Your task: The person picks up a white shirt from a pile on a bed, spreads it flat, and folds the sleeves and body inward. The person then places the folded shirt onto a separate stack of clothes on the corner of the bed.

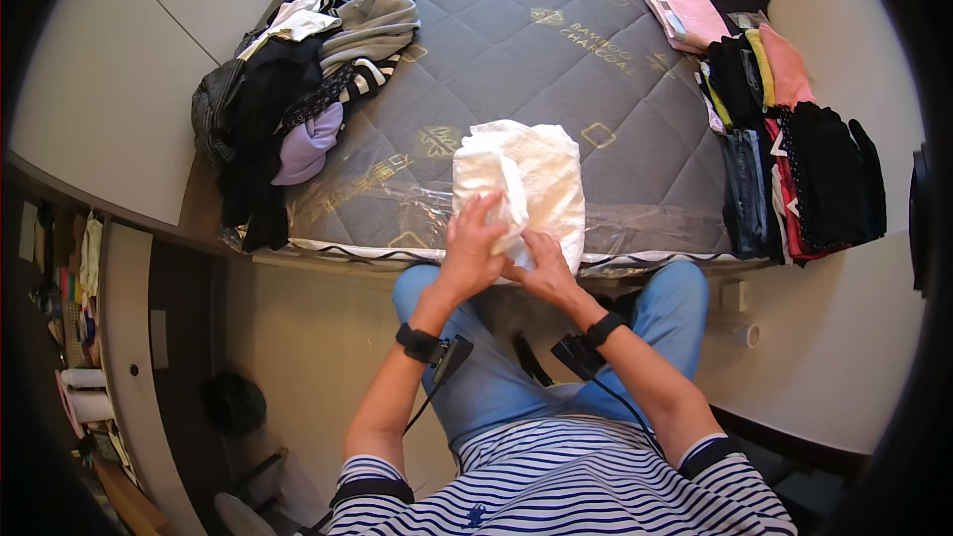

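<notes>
A white cloth garment lies partly folded at the near edge of the mattress, in front of my knees. Its left side is turned over as a narrower flap on top. My left hand is on the near part of this flap, its fingers spread over the cloth and the thumb at the fold. Close beside it, my right hand pinches the garment's near edge. The cloth beneath both palms is hidden.
A grey quilted mattress with clear plastic film spreads ahead. Loose clothes are heaped at its left. Folded clothes, including a pink piece, jeans and a black stack, line the right side. A cabinet borders the left.
</notes>
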The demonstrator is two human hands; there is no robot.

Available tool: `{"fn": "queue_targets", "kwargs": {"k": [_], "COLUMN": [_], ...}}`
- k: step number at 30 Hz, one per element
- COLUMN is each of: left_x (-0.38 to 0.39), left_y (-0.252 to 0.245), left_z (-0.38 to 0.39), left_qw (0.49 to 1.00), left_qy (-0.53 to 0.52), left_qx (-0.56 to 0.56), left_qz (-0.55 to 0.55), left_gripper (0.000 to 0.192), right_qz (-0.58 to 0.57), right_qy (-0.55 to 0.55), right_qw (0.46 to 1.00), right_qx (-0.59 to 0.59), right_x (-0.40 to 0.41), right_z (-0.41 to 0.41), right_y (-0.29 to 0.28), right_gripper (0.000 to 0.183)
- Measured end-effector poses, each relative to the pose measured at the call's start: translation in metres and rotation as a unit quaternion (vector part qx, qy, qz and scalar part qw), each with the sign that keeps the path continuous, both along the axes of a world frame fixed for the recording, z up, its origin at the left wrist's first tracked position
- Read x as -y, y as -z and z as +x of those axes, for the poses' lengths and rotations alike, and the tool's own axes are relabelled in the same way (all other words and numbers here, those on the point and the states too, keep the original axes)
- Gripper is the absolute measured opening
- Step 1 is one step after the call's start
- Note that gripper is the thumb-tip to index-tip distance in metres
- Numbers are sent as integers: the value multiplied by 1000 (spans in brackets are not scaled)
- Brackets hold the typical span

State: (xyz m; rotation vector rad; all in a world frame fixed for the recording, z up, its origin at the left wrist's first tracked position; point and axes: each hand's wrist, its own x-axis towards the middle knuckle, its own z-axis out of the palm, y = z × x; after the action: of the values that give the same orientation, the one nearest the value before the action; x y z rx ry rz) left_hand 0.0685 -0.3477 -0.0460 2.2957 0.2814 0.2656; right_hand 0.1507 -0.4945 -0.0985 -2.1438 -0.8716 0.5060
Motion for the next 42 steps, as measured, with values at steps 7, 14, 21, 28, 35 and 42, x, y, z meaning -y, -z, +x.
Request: {"fn": "queue_targets", "kwargs": {"k": [7, 14, 21, 28, 35, 42], "left_x": [7, 7, 12, 9, -2, 2], "left_y": [33, 37, 22, 32, -7, 58], "left_z": [-13, -18, 4, 24, 23, 1], "left_qw": [994, 998, 995, 904, 727, 633], "left_qy": [-12, -41, -83, -77, 24, -116], "left_qx": [-86, -29, -26, 25, 140, 106], "left_qz": [62, 33, -42, -420, -671, -758], "left_gripper": [40, 47, 66, 97, 95, 55], "right_qz": [36, -26, 170, 298, 190, 61], "right_qy": [139, 236, 257, 95, -97, -57], "right_qw": [990, 971, 889, 844, 977, 994], "right_qx": [5, 25, -338, -435, 26, 74], "right_x": [30, 35, 32, -8, -47, -23], "right_z": [30, 51, 61, 48, 12, -1], "right_y": [9, 20, 29, -64, -128, -43], "right_gripper": [54, 62, 52, 43, 45, 37]}}
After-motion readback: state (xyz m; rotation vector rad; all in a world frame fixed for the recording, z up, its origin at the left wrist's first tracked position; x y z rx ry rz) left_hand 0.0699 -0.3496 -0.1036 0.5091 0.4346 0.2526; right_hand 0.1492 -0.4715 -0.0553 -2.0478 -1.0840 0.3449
